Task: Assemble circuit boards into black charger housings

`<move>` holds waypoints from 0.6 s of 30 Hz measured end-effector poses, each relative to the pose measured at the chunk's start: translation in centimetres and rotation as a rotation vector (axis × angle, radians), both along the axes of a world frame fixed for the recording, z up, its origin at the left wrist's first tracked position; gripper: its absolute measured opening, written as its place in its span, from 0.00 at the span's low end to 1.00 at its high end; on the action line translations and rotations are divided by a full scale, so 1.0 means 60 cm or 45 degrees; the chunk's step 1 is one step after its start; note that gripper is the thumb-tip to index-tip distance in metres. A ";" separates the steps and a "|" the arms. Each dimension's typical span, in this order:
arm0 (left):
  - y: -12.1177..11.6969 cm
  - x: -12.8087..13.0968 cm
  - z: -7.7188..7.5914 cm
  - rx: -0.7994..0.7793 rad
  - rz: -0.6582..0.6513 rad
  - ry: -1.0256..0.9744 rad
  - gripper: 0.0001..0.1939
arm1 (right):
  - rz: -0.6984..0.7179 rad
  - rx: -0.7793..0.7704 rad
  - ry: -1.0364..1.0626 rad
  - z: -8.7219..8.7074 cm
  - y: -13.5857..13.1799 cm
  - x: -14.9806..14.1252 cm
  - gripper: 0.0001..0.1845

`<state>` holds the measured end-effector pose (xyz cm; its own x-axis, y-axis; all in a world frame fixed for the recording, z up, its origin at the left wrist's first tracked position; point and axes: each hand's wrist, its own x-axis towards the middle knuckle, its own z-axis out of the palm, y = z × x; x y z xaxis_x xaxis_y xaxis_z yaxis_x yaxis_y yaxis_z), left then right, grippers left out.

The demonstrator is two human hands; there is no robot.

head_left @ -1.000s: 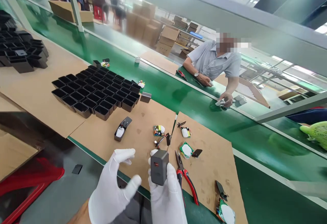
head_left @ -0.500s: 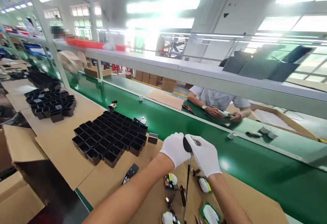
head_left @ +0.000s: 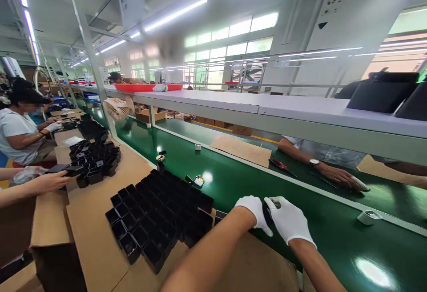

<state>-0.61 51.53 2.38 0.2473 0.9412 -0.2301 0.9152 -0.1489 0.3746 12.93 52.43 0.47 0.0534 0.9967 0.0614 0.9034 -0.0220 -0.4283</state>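
Both my hands wear white gloves and meet over the near edge of the green conveyor belt (head_left: 253, 176). My left hand (head_left: 252, 210) and my right hand (head_left: 288, 220) are closed together on a dark grey charger block (head_left: 267, 212), which shows only as a dark sliver between the gloves. The block sits low, at or just above the belt's surface; I cannot tell whether it touches. To the left, on the cardboard sheet (head_left: 90, 212), lies a cluster of several empty black charger housings (head_left: 156, 218).
Across the belt a person's forearms (head_left: 320, 170) rest by red-handled pliers (head_left: 278, 164). A small white part (head_left: 367, 216) lies on the belt at right. A second pile of black housings (head_left: 95, 158) and a co-worker's hand (head_left: 51, 181) are at left. A fan (head_left: 115, 107) stands by the post.
The view has swung up and away from the bench. My hands have carried the block forward from the cardboard out over the belt's near edge, both still closed on it.
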 end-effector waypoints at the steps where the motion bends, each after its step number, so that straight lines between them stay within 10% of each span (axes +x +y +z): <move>1: 0.014 -0.018 0.006 -0.035 0.016 0.032 0.18 | 0.019 -0.016 -0.008 -0.005 0.010 -0.004 0.16; 10: 0.050 -0.282 0.018 0.042 0.437 0.341 0.20 | 0.125 -0.016 0.169 -0.036 0.062 -0.045 0.16; 18: -0.014 -0.328 0.022 0.144 0.418 0.432 0.19 | 0.174 0.230 0.378 0.033 -0.018 -0.017 0.16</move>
